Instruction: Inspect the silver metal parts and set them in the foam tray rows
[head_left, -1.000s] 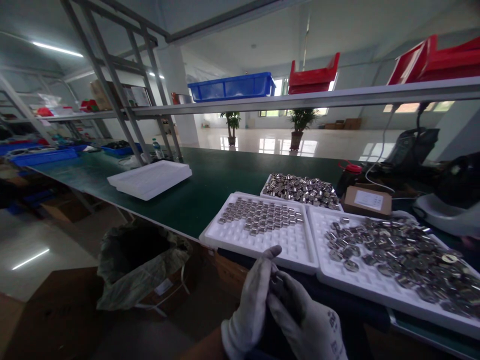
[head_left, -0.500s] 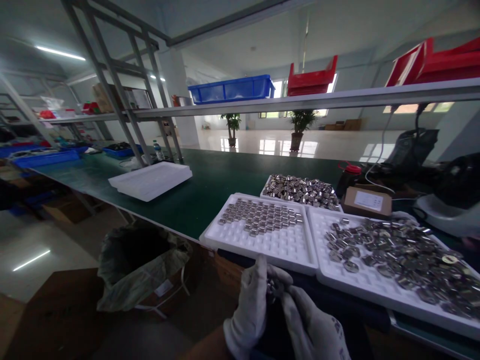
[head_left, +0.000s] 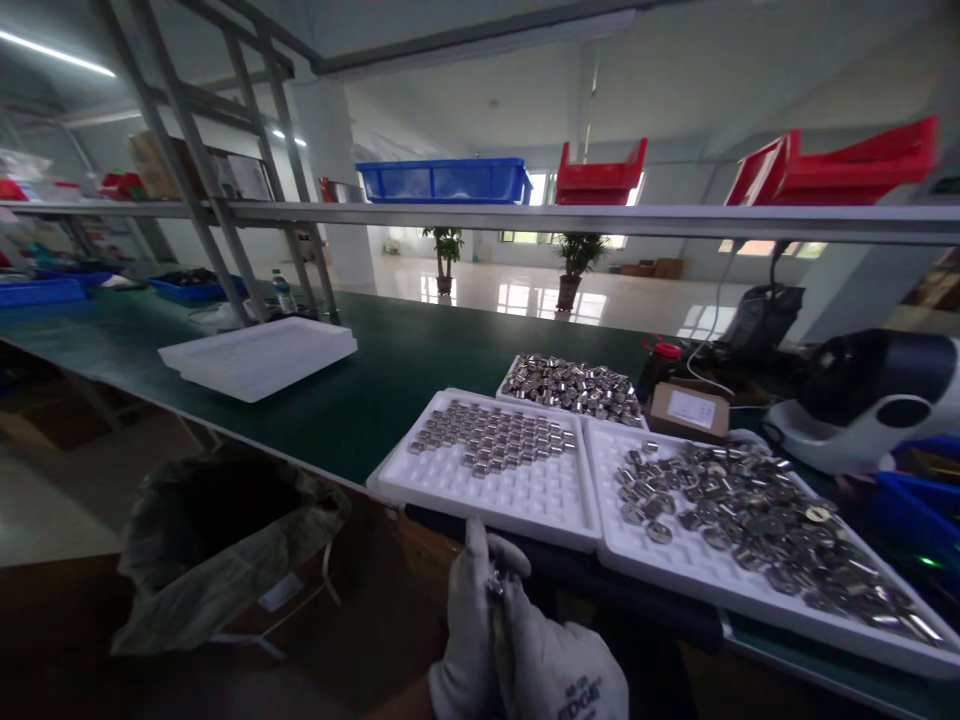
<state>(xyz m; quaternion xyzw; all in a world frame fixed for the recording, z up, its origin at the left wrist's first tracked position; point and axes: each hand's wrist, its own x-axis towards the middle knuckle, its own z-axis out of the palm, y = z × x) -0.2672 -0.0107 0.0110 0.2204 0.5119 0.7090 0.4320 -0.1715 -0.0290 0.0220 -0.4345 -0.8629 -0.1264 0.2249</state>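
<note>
My left hand (head_left: 466, 625), in a pale work glove, is closed around a small shiny metal part (head_left: 496, 583) in front of the bench edge. Against it presses my right hand (head_left: 559, 655), gloved too, its fingers closed on the same part, most of which they hide. Just beyond my hands lies a white foam tray (head_left: 536, 497) with short metal cylinders (head_left: 510, 437) standing in rows in its far pockets. To the right, a second white tray (head_left: 637, 560) holds a loose heap of metal cylinders (head_left: 757, 510). Behind them, another tray carries more loose cylinders (head_left: 574, 385).
Stacked white trays (head_left: 259, 355) lie on the green bench (head_left: 405, 340) at left. A lined waste bin (head_left: 225, 560) stands below the edge. A cardboard box (head_left: 688, 410) and a white-and-black machine (head_left: 862, 400) are at right. Overhead, a shelf (head_left: 450, 216) bears blue and red bins.
The view has turned rightward, so the bench things sit further left and more of the machine shows. My hands have drawn closer together around the metal part.
</note>
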